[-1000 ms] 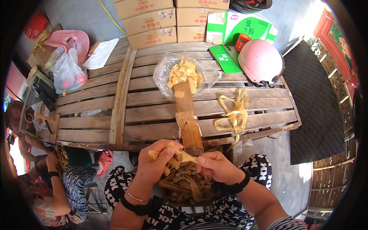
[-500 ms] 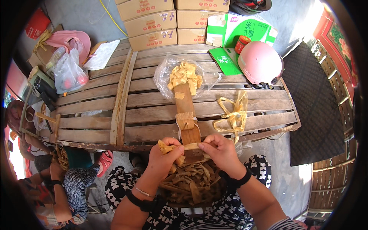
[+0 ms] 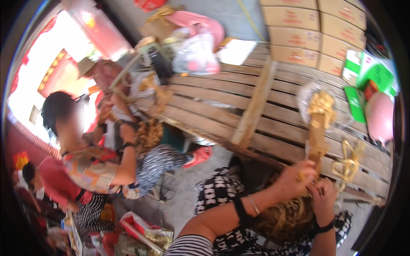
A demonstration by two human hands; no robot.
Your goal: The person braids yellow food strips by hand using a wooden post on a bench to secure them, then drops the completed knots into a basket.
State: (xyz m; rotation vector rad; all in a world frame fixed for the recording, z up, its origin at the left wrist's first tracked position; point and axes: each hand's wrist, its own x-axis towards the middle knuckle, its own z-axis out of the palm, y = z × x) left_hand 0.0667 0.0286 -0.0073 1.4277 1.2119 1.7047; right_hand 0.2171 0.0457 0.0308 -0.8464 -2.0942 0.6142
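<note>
A narrow wooden board (image 3: 317, 136) runs from the slatted table toward my lap. My left hand (image 3: 294, 181) is closed at its near end, with a bit of yellow-brown dried strip (image 3: 301, 176) showing between the fingers. Close beside it, my right hand (image 3: 323, 198) is closed too; blur hides what its fingers pinch. Beneath both hands, a heap of brown dried strips (image 3: 286, 217) lies in my lap area, its container mostly hidden. At the board's far end, folded yellow pieces (image 3: 322, 103) are piled on clear plastic (image 3: 304, 102).
Yellow plastic ties (image 3: 348, 164) lie right of the board. Stacked cartons (image 3: 294, 40), a green box (image 3: 354, 104) and a pink helmet (image 3: 380, 117) stand behind. A white bag (image 3: 194, 57) is at the table's far left. A co-worker (image 3: 96, 160) sits at left, others beyond.
The view has swung left, bringing several people into sight and shifting the table rightward. My hands have drawn closer together at the board's near end; the strip stretched between them no longer shows clearly.
</note>
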